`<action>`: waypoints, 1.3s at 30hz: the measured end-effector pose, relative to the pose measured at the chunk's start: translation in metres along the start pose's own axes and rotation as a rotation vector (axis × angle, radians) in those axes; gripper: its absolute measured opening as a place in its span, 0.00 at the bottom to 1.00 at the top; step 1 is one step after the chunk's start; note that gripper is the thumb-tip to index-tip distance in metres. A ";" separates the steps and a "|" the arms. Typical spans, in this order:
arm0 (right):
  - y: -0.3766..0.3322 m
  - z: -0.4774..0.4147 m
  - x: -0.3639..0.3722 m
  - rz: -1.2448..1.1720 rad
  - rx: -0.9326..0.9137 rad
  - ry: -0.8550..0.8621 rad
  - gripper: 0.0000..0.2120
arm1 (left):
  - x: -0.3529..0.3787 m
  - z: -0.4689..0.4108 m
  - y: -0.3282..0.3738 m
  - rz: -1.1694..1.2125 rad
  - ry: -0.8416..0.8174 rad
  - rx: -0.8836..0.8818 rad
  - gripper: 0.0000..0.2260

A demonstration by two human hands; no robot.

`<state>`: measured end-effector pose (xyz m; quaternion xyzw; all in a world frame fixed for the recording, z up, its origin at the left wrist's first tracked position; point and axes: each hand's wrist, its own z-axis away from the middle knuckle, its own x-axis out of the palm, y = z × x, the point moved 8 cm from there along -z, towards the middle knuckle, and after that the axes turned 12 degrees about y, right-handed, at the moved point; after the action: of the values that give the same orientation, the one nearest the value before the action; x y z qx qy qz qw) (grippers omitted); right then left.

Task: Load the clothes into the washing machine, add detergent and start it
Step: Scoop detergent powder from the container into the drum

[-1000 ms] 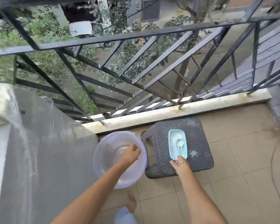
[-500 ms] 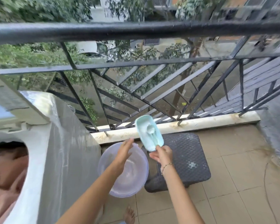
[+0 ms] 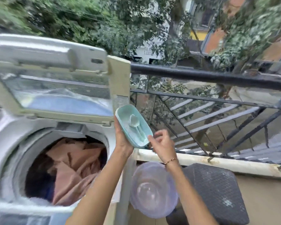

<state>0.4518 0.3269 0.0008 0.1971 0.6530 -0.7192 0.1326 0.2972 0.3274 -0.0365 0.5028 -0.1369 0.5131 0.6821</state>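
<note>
The top-loading washing machine (image 3: 6, 143) stands at the left with its lid (image 3: 55, 62) raised. Pink and dark clothes (image 3: 75, 168) fill the drum. My left hand (image 3: 122, 138) grips a teal detergent container (image 3: 127, 116) from below, tilted, just right of the drum opening. A pale scoop (image 3: 135, 122) lies in the powder inside it. My right hand (image 3: 162, 143) hovers at the container's near end, fingers loosely curled and apart, thumb tip touching its rim.
A translucent plastic basin (image 3: 152, 192) sits on the floor beside the machine. A dark woven stool (image 3: 217, 192) stands to its right. A black metal balcony railing (image 3: 201, 75) runs behind, above a pale concrete kerb (image 3: 217, 163).
The view swung up and left from the stool to the machine. The container was lifted off the stool by my right hand and passed over to my left hand.
</note>
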 end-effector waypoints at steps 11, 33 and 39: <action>-0.142 0.099 0.164 0.706 -0.592 -0.040 0.15 | -0.117 0.030 0.127 -0.060 -0.016 -0.095 0.41; -0.230 0.194 0.301 0.675 -0.952 -0.013 0.08 | -0.222 0.029 0.277 -0.386 -0.133 0.008 0.30; -0.235 0.186 0.303 0.585 -0.911 -0.026 0.08 | -0.224 0.022 0.290 -0.506 -0.108 0.002 0.34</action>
<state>0.0575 0.1892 0.0839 0.2843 0.8148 -0.2985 0.4076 -0.0359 0.1738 -0.0256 0.5484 -0.0424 0.2987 0.7799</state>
